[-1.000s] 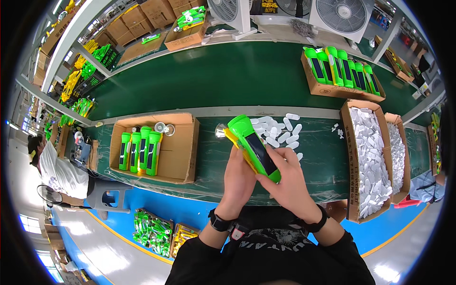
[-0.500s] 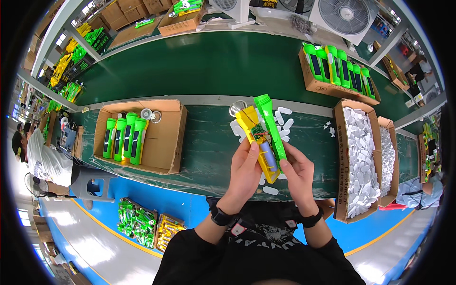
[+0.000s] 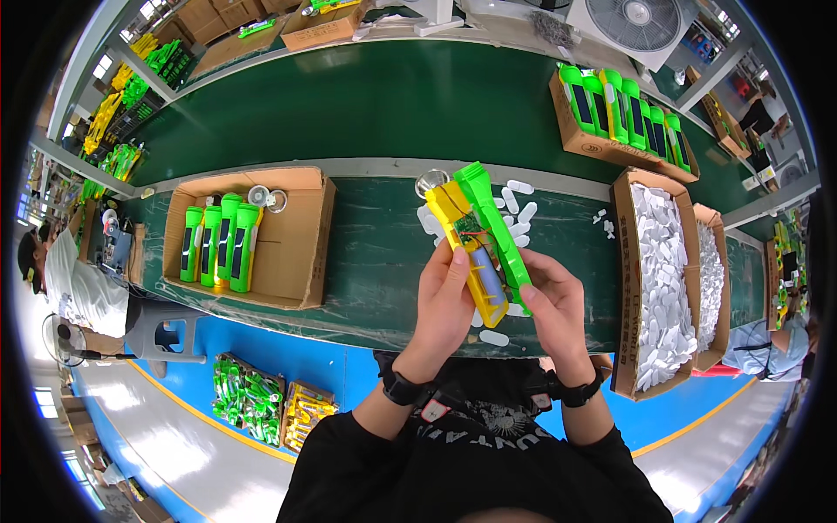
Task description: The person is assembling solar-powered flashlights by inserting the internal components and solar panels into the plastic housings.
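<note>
Over the bench, both of my hands hold an opened flashlight casing. My left hand point(image 3: 443, 305) is closed round the yellow half-shell point(image 3: 489, 307), thumb on its edge. A purple-grey cylindrical battery point(image 3: 485, 275) lies in that half, with a green circuit board and red wires above it. My right hand point(image 3: 560, 307) grips the lower end of the green half-shell point(image 3: 495, 222), thumb on top. The two halves stand side by side, partly spread along their length. Beyond their upper end sits a round reflector cup point(image 3: 432, 183). White oval pieces point(image 3: 520, 187) lie scattered underneath and around.
A carton point(image 3: 316, 240) with several green flashlights stands left. On the right are a carton of white oval pieces point(image 3: 664, 288) and another of small white parts point(image 3: 711, 288). A box of flashlights point(image 3: 623, 118) stands on the far green surface. A person point(image 3: 83, 279) sits far left.
The whole view has shifted slightly. The casing halves lean a little more to the left at the top. Both hands keep their hold.
</note>
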`<state>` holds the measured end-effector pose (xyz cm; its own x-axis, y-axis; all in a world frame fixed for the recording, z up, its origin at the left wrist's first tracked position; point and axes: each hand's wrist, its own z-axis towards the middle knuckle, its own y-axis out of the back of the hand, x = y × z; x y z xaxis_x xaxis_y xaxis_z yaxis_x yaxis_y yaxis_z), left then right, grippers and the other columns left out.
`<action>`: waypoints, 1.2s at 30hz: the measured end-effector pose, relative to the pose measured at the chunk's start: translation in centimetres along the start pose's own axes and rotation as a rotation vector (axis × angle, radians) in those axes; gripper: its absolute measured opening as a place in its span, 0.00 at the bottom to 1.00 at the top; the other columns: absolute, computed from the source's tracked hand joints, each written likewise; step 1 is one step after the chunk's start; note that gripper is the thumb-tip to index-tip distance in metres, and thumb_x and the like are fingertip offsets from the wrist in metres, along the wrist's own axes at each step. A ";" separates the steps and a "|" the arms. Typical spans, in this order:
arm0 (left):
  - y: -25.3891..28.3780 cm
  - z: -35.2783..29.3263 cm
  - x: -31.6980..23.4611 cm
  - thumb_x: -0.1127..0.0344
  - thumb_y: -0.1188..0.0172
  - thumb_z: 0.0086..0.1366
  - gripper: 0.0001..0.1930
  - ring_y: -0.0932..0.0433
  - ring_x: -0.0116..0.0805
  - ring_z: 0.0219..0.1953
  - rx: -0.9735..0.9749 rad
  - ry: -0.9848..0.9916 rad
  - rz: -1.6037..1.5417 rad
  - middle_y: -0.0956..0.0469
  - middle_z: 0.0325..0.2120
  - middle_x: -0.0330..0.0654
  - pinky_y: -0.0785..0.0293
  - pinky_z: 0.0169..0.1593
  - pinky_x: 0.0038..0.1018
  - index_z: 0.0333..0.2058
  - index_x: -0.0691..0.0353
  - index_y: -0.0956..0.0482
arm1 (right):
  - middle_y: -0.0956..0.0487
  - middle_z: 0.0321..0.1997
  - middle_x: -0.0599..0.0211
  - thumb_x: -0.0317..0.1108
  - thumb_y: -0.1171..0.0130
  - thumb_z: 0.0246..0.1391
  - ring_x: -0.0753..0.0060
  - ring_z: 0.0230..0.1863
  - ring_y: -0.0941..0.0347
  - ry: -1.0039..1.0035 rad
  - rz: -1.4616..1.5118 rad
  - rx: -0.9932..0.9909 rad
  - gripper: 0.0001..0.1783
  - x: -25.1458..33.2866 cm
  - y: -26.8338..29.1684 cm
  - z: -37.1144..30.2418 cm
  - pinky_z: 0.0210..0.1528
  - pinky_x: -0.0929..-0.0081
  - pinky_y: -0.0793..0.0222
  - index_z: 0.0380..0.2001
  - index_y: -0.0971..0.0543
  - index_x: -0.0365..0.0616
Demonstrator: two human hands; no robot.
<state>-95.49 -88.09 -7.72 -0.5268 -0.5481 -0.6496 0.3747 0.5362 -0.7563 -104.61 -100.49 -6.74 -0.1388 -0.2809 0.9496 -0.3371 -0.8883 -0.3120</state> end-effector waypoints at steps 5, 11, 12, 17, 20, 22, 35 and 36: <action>0.2 0.1 -0.1 0.58 0.63 0.72 0.22 0.35 0.42 0.59 -0.003 0.007 -0.029 0.35 0.55 0.51 0.38 0.60 0.38 0.58 0.66 0.43 | 0.29 0.53 0.55 0.17 0.46 0.50 0.64 0.57 0.34 0.111 -0.045 0.074 0.24 -1.4 0.5 0.6 0.59 0.68 0.38 0.53 0.32 0.28; 0.8 -0.2 0.4 0.58 0.64 0.72 0.23 0.36 0.44 0.60 -0.059 -0.041 0.021 0.36 0.56 0.52 0.38 0.61 0.38 0.60 0.66 0.46 | 0.28 0.52 0.55 0.17 0.46 0.51 0.66 0.56 0.32 0.007 0.012 -0.042 0.23 -1.4 -1.2 -0.3 0.58 0.69 0.37 0.52 0.32 0.29; 0.8 -0.2 0.5 0.58 0.64 0.72 0.23 0.36 0.44 0.60 -0.060 -0.037 0.022 0.36 0.56 0.52 0.38 0.61 0.38 0.60 0.66 0.46 | 0.27 0.52 0.55 0.18 0.46 0.51 0.66 0.55 0.31 -0.013 -0.016 -0.056 0.22 -1.4 -1.3 -0.4 0.58 0.70 0.37 0.52 0.31 0.29; 1.3 -0.5 0.5 0.60 0.58 0.70 0.24 0.35 0.46 0.58 -0.011 -0.122 0.118 0.36 0.55 0.51 0.36 0.59 0.40 0.60 0.64 0.48 | 0.25 0.49 0.56 0.20 0.43 0.51 0.69 0.51 0.29 0.061 -0.193 -0.058 0.20 -2.5 -2.2 -0.9 0.57 0.72 0.37 0.49 0.28 0.32; 2.2 -1.0 -0.2 0.74 0.49 0.62 0.25 0.29 0.42 0.53 -0.047 -0.078 0.320 0.33 0.53 0.48 0.31 0.55 0.39 0.58 0.65 0.44 | 0.24 0.47 0.58 0.22 0.42 0.50 0.68 0.47 0.27 0.174 -0.375 0.054 0.20 -3.0 -1.6 -1.0 0.54 0.74 0.35 0.48 0.26 0.35; 3.6 -1.5 -0.4 0.73 0.47 0.62 0.24 0.28 0.40 0.52 -0.074 -0.039 0.291 0.31 0.51 0.47 0.30 0.55 0.38 0.56 0.65 0.42 | 0.23 0.42 0.58 0.23 0.43 0.50 0.63 0.42 0.25 0.066 -0.457 0.047 0.16 -2.9 0.1 0.0 0.45 0.71 0.30 0.44 0.24 0.37; 4.5 -3.4 -1.3 0.67 0.43 0.61 0.25 0.28 0.40 0.51 -0.061 0.000 0.207 0.31 0.50 0.48 0.31 0.55 0.39 0.55 0.67 0.40 | 0.23 0.37 0.58 0.16 0.50 0.40 0.51 0.38 0.27 0.372 -1.540 0.112 0.18 -4.3 8.9 10.7 0.40 0.62 0.29 0.37 0.23 0.42; 4.6 -3.4 -1.3 0.67 0.43 0.61 0.25 0.28 0.40 0.51 -0.062 -0.001 0.208 0.31 0.50 0.48 0.31 0.55 0.39 0.55 0.67 0.40 | 0.23 0.36 0.58 0.16 0.49 0.40 0.51 0.37 0.26 0.287 -1.566 0.120 0.18 -4.2 9.2 10.9 0.39 0.63 0.29 0.36 0.23 0.43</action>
<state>-95.69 -82.71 -10.07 -0.4428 -0.4220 -0.7911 0.4272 0.6765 -0.5999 -96.92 -111.43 -13.31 0.0907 0.9572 0.2750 -0.2389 -0.2472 0.9391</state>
